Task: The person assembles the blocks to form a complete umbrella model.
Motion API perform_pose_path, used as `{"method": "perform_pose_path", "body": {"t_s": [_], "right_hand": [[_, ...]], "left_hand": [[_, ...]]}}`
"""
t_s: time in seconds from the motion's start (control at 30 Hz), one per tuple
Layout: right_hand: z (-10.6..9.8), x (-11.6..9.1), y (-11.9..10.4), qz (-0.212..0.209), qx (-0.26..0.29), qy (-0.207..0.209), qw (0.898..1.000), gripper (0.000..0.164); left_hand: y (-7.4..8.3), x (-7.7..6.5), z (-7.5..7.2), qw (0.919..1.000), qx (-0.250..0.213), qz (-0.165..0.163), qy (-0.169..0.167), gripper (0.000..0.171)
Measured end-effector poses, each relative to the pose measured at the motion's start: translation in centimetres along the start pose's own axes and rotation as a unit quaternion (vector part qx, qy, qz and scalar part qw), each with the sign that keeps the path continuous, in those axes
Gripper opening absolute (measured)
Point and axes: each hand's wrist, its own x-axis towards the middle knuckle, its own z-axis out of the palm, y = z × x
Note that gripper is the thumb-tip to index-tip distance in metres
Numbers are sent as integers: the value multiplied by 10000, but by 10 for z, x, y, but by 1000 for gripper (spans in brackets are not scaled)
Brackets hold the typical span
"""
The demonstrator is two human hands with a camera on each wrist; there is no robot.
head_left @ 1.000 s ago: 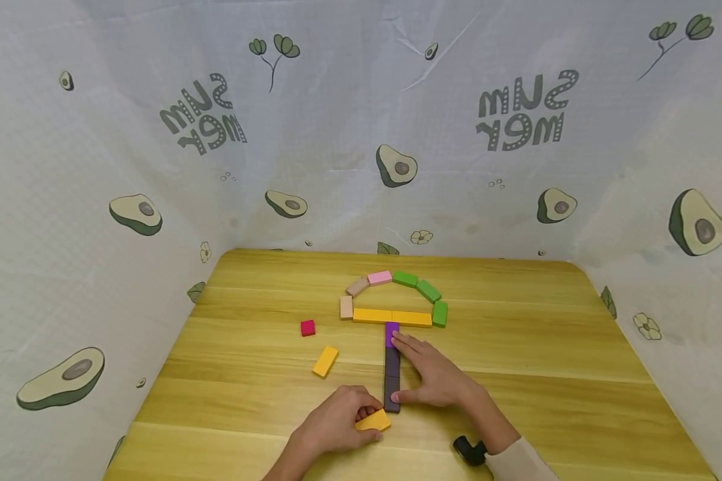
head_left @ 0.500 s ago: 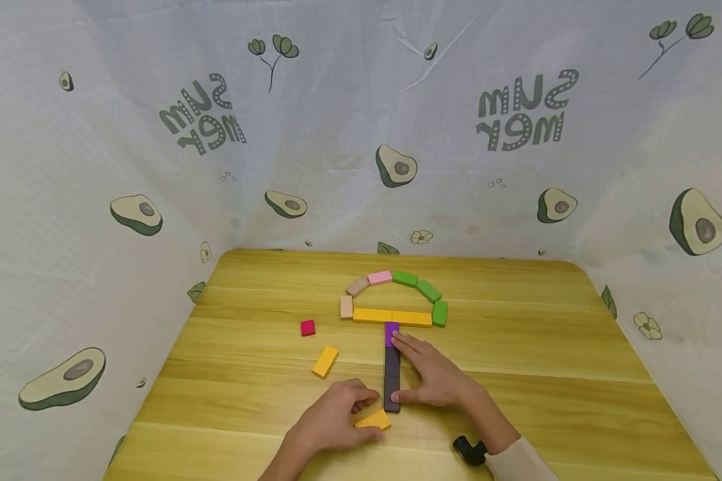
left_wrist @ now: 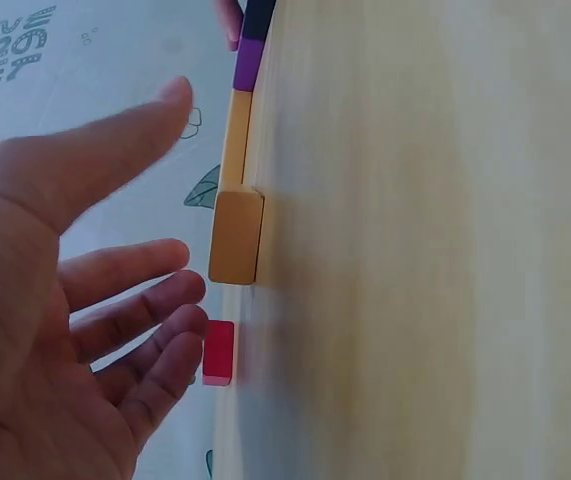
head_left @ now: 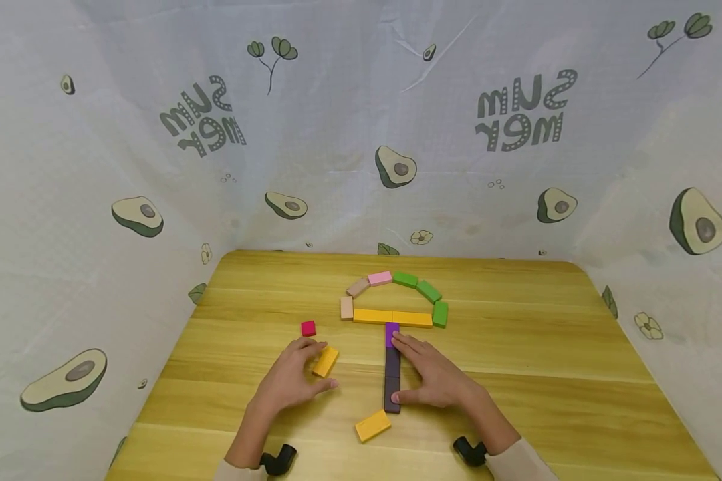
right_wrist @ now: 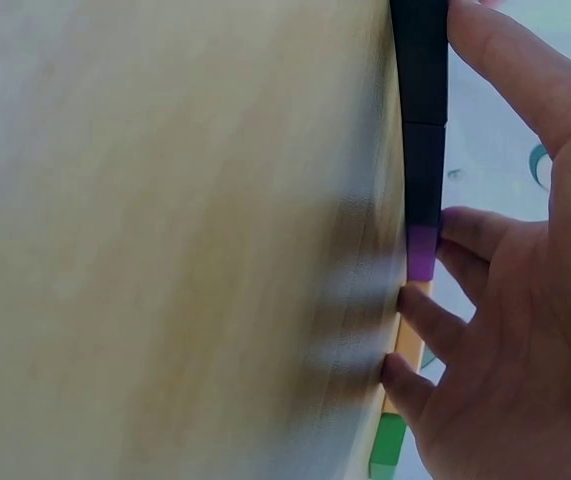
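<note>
My left hand [head_left: 291,377] hovers beside a loose yellow block [head_left: 327,363], thumb and fingers spread apart on either side of it. In the left wrist view, this block's orange-looking end [left_wrist: 236,238] sits beyond the fingertips with a gap. My right hand [head_left: 436,377] rests along an upright column: its fingertips touch the purple block [head_left: 392,329] and its thumb touches the lower black block [head_left: 391,404]. Another black block [head_left: 392,361] lies between these. A second loose yellow block [head_left: 373,425] lies slanted near the column's bottom end, with no hand on it.
Two yellow blocks [head_left: 373,316] form a horizontal bar above the column. Over it arches a row of beige [head_left: 346,308], pink [head_left: 380,278] and green blocks [head_left: 428,290]. A small red block [head_left: 308,328] lies left, near my left fingers. A printed cloth [head_left: 337,133] surrounds the wooden table [head_left: 517,321].
My left hand has let go of the lower yellow block and moved up and left to the other loose yellow block. The right hand has stayed in place.
</note>
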Motion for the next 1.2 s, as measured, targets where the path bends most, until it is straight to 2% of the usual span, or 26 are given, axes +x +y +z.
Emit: {"method": "perform_pose_path", "body": {"t_s": [0.13,0.3,0.4,0.7,0.97,1.2], "right_hand": [[-1,0,0,-2,6,9,10000,108],[0,0,0,-2,4,-23,10000,107],[0,0,0,-5,60,-39,10000,107],[-1,-1,-1,-17,133,-43,9999,106],[-1,0,0,-9,106,-42,9999,107],[0,0,1,3,97,-52,9999,107]], "left_hand": [[-9,7,3,10000,-53,45,53,79],[-14,12,8,9991,-40,391,130,70],[-14,13,9,9988,-7,476,126,65],[-14,12,10,9986,-50,483,207,50],[-12,12,13,9990,-78,340,289,44],[-12,12,13,9988,-43,429,241,36]]}}
